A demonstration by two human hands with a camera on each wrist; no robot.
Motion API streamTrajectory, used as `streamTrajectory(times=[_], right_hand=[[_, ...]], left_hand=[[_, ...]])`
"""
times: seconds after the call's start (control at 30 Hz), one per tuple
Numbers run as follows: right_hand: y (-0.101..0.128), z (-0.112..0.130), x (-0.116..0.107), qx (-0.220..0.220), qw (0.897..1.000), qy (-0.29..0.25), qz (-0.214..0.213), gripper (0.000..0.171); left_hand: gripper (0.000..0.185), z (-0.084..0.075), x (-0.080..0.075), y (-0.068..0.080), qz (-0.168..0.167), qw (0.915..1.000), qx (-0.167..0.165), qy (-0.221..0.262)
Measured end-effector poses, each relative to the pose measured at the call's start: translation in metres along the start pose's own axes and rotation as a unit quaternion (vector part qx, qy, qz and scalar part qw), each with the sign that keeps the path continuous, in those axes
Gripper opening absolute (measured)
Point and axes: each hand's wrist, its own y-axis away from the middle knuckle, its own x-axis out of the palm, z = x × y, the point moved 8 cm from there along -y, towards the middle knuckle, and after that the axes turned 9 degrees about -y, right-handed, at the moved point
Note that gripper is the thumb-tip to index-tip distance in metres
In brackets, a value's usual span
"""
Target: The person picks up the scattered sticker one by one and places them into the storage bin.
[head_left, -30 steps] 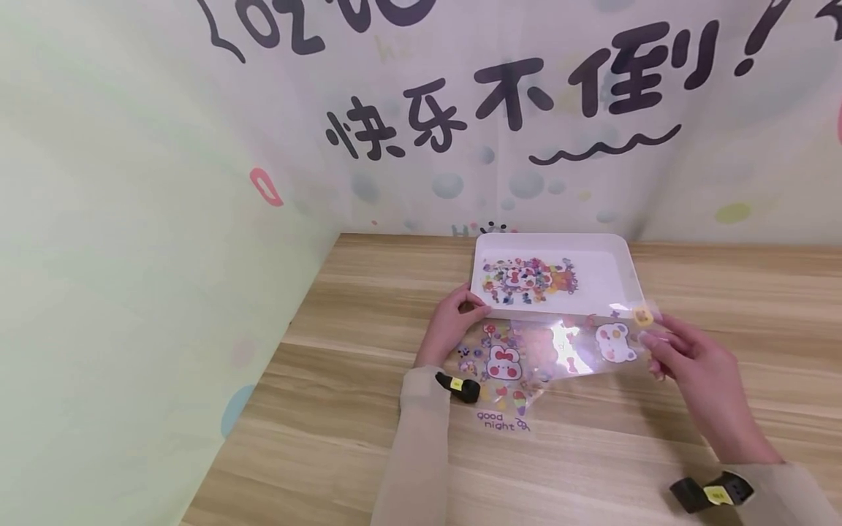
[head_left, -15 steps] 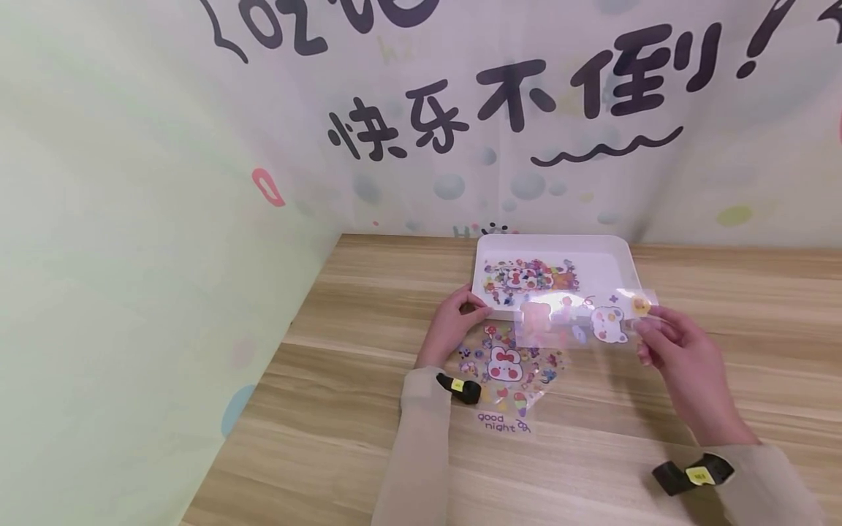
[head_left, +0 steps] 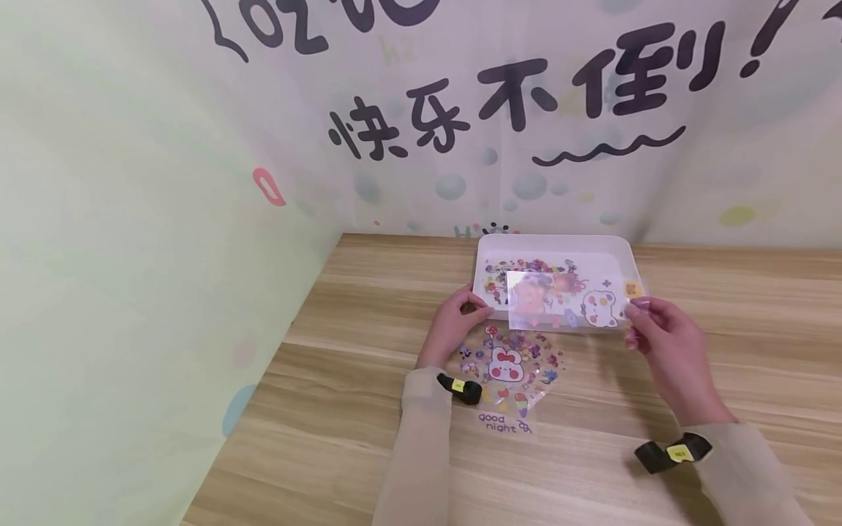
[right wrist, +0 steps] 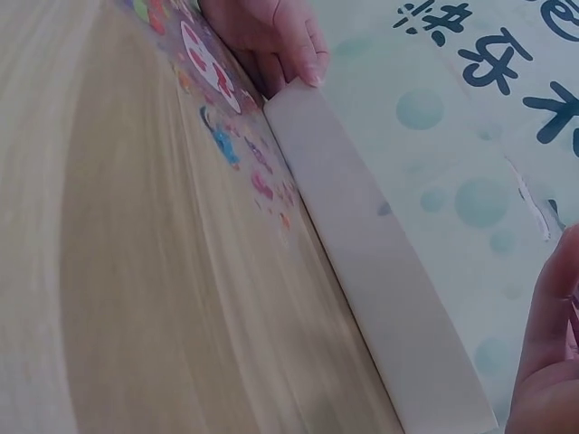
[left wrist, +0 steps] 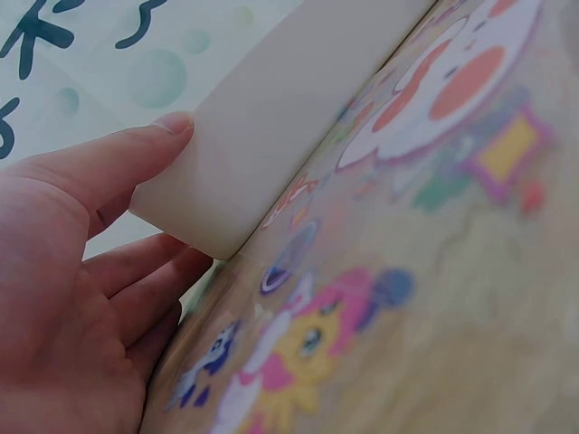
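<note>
The right hand (head_left: 671,358) has moved forward and left; the sheet (head_left: 559,301) left of its fingers (head_left: 643,318) now overlaps the tray (head_left: 608,264) instead of mostly the bench (head_left: 631,431).

Between the sleeved arms (head_left: 417,460), the tabletop (head_left: 585,453) offers a wide lane, edged on its left by a flat sticker sheet (head_left: 506,365). The left hand (head_left: 457,321) blocks the near left corner of the white tray (head_left: 612,264); the right hand (head_left: 671,351) and its clear sheet (head_left: 529,303) bar much of the near side. Beyond that sheet, the tray's far right part lies uncovered — reachable across the right rim — with the backdrop (head_left: 658,197) close behind.
</note>
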Motion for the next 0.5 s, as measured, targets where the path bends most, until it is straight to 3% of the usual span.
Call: streamTrajectory(times=[0.17, 0.4, 0.5], right_hand=[[-0.004, -0.003, 0.004, 0.009, 1.000, -0.002, -0.008, 0.033], [-0.005, -0.005, 0.011, 0.038, 0.998, 0.047, -0.006, 0.035], [-0.005, -0.007, 0.013, 0.049, 0.998, 0.035, -0.001, 0.034]], left_hand=[[0.017, 0.001, 0.001, -0.002, 0.002, 1.0000, 0.003, 0.003], [0.018, 0.003, 0.002, -0.002, 0.005, 1.0000, -0.003, 0.003], [0.017, 0.003, 0.002, -0.002, 0.006, 1.0000, -0.003, 0.004]])
